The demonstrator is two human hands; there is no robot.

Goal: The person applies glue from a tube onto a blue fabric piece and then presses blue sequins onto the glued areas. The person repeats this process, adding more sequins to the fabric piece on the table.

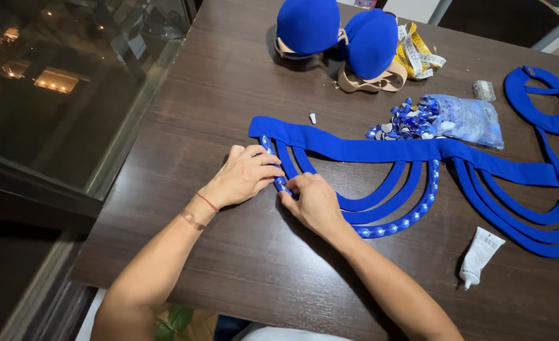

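window: glass pane (71,82) ran along the table's left edge; dark behind it, a few lights showing
table: dark wood-grain table (229,82) carried everything; all places below are given relative to the blue strap piece
left hand: left hand (244,175) lay palm down on the strap piece's left end; fingers curled, tips pressed on the outermost gem-covered loop; a red cord and a thin band on the wrist
right hand: right hand (314,201) sat just right of the left hand, nearly touching it; fingertips pinched down on the same loop; whether a loose gem was between the fingers, could not tell
strap piece: blue strap piece (355,148) lay flat mid-table; one wide band across the top, several curved loops hanging below it toward the person; the outermost loop of the left group was lined with blue gems (396,226); a second group of loops on the right was plain
white scrap: small white bit (313,118) just above the strap piece's left end
padded cups: two blue padded cups (336,28) with beige straps, well above the strap piece at the far table edge
tape measure: yellow tape measure (418,57) bunched just right of the cups
gem bag: clear bag of blue gems (459,117) touching the band's upper edge; gems spilled at its left mouth
glue tube: white tube (479,256) below the right loops, nozzle toward the person
second blue piece: another blue strap shape (541,101) above the strap piece's right end
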